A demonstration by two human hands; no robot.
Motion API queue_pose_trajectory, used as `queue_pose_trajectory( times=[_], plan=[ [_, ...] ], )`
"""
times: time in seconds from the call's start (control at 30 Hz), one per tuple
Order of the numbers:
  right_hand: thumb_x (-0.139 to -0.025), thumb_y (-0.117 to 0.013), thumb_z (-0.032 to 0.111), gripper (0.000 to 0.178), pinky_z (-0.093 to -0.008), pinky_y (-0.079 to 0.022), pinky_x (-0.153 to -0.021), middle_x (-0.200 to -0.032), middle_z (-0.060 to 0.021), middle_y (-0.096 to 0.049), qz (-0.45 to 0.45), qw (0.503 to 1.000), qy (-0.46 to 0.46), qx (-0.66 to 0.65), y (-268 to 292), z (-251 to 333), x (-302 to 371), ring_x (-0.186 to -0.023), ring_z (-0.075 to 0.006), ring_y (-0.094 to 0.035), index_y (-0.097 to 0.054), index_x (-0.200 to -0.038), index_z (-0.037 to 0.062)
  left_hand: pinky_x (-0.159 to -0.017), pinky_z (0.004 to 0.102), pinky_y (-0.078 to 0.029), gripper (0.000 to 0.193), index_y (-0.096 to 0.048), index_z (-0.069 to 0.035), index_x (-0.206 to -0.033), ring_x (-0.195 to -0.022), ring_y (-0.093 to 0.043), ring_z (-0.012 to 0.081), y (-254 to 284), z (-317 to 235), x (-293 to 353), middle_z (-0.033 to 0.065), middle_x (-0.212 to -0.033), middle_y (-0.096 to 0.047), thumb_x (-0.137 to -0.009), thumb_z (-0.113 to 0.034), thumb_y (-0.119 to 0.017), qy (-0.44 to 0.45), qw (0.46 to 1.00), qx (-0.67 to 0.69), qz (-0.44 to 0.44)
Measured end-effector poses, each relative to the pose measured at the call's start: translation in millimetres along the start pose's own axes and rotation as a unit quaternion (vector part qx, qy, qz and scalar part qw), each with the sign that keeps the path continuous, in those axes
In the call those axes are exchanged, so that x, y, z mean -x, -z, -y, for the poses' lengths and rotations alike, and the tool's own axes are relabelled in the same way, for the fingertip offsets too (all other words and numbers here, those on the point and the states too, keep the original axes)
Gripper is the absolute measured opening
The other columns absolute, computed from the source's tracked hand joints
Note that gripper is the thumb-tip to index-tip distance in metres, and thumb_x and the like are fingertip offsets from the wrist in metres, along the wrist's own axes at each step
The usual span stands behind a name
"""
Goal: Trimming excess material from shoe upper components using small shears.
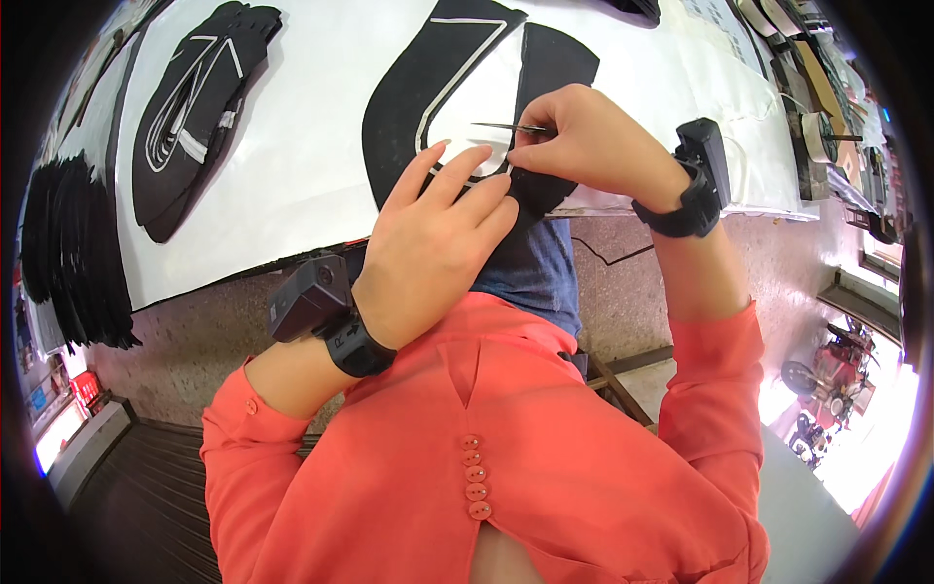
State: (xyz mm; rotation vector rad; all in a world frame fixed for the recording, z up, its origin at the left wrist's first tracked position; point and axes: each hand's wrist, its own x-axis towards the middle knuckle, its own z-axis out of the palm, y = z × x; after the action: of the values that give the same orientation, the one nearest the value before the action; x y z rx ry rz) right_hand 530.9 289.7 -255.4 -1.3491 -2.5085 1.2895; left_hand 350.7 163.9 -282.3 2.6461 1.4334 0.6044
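Observation:
My left hand (435, 226) lies spread over the lower part of a black U-shaped fabric piece (389, 127) on the table. A white strip (449, 90) runs along that piece's inner edge, and white table covering shows in its opening. In my right hand (589, 141) is a slim pointed metal tool (494, 126), its tip pointing left over the opening. Its other end is hidden in my fingers, so its exact kind is unclear. Thumb and fingertips of that hand are closed near the piece's right inner edge, close to the left fingertips.
Black pieces with white strips (190, 117) lie stacked at the left of the white-covered table (302, 127). A bundle of black strips (73, 253) hangs over its left edge. White rolls (817, 136) stand at the right. Both wrists wear black strapped devices (702, 175).

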Motion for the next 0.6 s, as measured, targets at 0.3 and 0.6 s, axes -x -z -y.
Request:
queue_pose_trajectory(
  times=[0.3,0.6],
  plan=[
    [-0.077,-0.07,0.021,0.023,-0.03,-0.046,-0.055,-0.063,-0.0098,-0.061,0.02,0.999,0.031,-0.039,10.6,-4.8,4.5,-0.055,-0.0167,-0.057,-0.069,-0.082,-0.0012,-0.106,0.0472,-0.04,0.018,-0.066,-0.007,-0.098,-0.121,-0.055,0.0268,-4.4,-1.5,1.0,0.0041,-0.115,-0.065,-0.082,-0.008,-0.058,0.0,0.999,0.011,-0.038],
    [-0.077,-0.071,0.02,0.02,-0.0269,-0.043,-0.052,-0.061,-0.0039,-0.058,0.02,1.0,0.022,-0.002,9.0,-10.5,-9.8,-0.055,-0.0099,-0.052,-0.068,-0.079,0.0001,-0.107,0.0473,-0.039,0.02,-0.062,-0.008,-0.102,-0.121,-0.055,0.0273,-6.0,-6.0,-3.4,0.0041,-0.116,-0.064,-0.082,-0.009,-0.057,0.011,1.0,0.006,-0.028]
  ],
)
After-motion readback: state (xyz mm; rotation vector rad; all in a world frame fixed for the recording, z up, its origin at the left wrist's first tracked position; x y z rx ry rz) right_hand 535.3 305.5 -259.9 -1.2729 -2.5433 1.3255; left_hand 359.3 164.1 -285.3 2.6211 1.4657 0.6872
